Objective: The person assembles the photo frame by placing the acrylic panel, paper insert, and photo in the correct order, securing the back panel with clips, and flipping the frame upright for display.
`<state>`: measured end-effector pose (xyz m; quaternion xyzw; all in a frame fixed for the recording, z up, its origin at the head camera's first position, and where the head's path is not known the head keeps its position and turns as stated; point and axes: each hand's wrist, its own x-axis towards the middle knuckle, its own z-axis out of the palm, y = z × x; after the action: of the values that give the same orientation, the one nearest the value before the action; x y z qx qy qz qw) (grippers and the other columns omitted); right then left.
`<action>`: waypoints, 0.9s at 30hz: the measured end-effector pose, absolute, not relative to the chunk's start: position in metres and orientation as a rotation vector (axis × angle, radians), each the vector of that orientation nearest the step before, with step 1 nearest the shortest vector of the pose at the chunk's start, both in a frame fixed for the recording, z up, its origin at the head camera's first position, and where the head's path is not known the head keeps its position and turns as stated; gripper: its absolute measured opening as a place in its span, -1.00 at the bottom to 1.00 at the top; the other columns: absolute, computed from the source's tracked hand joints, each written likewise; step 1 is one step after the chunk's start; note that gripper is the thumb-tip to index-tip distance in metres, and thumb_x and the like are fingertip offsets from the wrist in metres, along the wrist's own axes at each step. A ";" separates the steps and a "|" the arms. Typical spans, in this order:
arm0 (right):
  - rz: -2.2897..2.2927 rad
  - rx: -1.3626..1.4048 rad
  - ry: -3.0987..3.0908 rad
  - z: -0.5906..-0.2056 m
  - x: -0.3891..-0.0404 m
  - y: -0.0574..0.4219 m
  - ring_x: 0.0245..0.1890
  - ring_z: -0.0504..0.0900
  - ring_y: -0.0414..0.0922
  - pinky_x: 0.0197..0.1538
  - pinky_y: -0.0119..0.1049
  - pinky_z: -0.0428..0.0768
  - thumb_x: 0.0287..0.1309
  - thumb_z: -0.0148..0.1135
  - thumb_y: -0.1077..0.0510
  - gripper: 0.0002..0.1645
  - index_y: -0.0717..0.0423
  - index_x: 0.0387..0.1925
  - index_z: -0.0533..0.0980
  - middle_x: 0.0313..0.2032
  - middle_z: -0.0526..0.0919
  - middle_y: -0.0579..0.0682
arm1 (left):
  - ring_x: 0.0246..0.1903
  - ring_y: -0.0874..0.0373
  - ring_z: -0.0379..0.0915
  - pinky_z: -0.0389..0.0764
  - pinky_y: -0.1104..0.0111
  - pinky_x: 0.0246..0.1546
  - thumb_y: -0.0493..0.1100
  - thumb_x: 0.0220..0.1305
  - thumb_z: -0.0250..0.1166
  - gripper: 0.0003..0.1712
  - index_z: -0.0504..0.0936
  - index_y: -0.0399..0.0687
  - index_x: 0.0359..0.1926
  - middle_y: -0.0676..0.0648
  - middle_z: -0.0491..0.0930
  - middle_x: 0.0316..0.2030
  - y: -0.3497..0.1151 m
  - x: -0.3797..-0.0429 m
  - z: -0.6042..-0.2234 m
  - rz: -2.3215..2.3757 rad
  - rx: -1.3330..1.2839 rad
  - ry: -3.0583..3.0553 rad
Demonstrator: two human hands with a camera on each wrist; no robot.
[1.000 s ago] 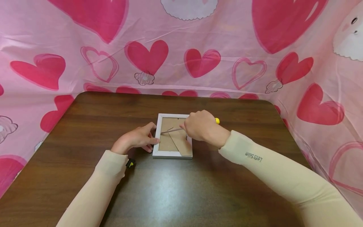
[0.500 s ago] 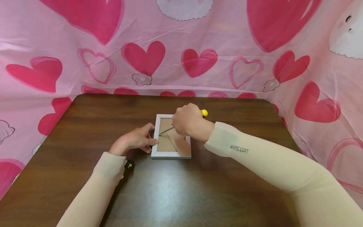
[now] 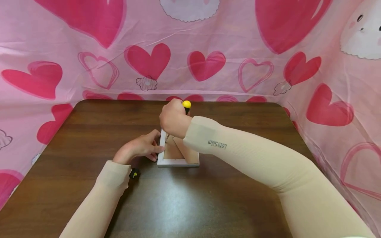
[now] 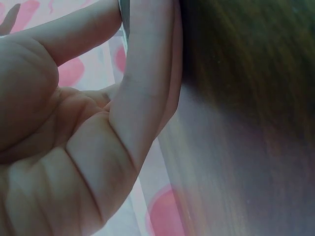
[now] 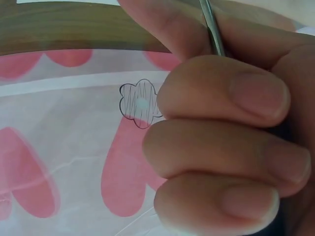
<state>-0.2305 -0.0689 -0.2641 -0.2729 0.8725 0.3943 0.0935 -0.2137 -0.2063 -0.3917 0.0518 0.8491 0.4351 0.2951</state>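
Observation:
A white picture frame (image 3: 178,162) lies back side up on the brown table, showing its brown backing board (image 3: 171,150) and a stand flap (image 3: 188,151). My left hand (image 3: 140,147) holds the frame's left edge, thumb on the rim and fingers along the outer side; a sliver of that edge (image 4: 125,17) shows in the left wrist view. Above the frame's far part, my right hand (image 3: 174,119) grips a screwdriver (image 3: 186,104) with a yellow and black handle. Its metal shaft (image 5: 212,27) slants down to the inner left edge of the frame. My right hand hides the frame's far end.
Beside my left wrist is a small black and yellow object (image 3: 134,173), partly behind the sleeve. The dark wood table (image 3: 184,201) reaches back to a pink heart-patterned curtain (image 3: 143,29), which also hangs along both sides.
My right hand has moved left and toward the table's far side, swinging the screwdriver's handle over and steeper. The left hand stays on the frame's edge. The view has shifted slightly.

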 end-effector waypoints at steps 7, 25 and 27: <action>1.212 -0.891 2.584 -0.270 -0.228 -0.082 -0.53 0.60 -0.12 -0.37 -0.29 0.57 0.11 0.13 0.09 -0.77 0.00 -0.16 0.51 -0.27 0.51 -0.08 | -0.41 -0.04 0.56 0.68 0.22 -0.35 -0.15 0.25 0.32 -0.24 0.08 0.02 0.34 -0.30 0.38 -0.21 -0.207 -0.214 -0.392 1.179 0.157 2.240; 1.279 -1.022 2.527 -0.275 -0.224 -0.088 -0.49 0.56 -0.10 -0.44 -0.28 0.59 -0.02 0.25 0.16 -0.57 -0.13 -0.03 0.50 -0.18 0.51 -0.12 | -0.42 -0.06 0.56 0.68 0.22 -0.36 -0.13 0.25 0.31 -0.12 -0.04 0.17 0.42 -0.31 0.39 -0.21 -0.207 -0.216 -0.395 1.186 0.157 2.231; 1.260 -1.056 2.536 -0.277 -0.225 -0.083 -0.47 0.55 -0.10 -0.45 -0.28 0.60 -0.02 0.27 0.15 -0.57 -0.14 -0.03 0.52 -0.18 0.52 -0.13 | -0.42 -0.06 0.56 0.68 0.23 -0.36 -0.13 0.25 0.32 -0.08 -0.07 0.21 0.44 -0.30 0.39 -0.21 -0.206 -0.216 -0.395 1.177 0.148 2.236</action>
<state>-0.2248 -0.0835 -0.2766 -0.3490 0.8376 0.4161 0.0598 -0.2162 -0.2065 -0.3947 0.0557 0.8427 0.4433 0.3005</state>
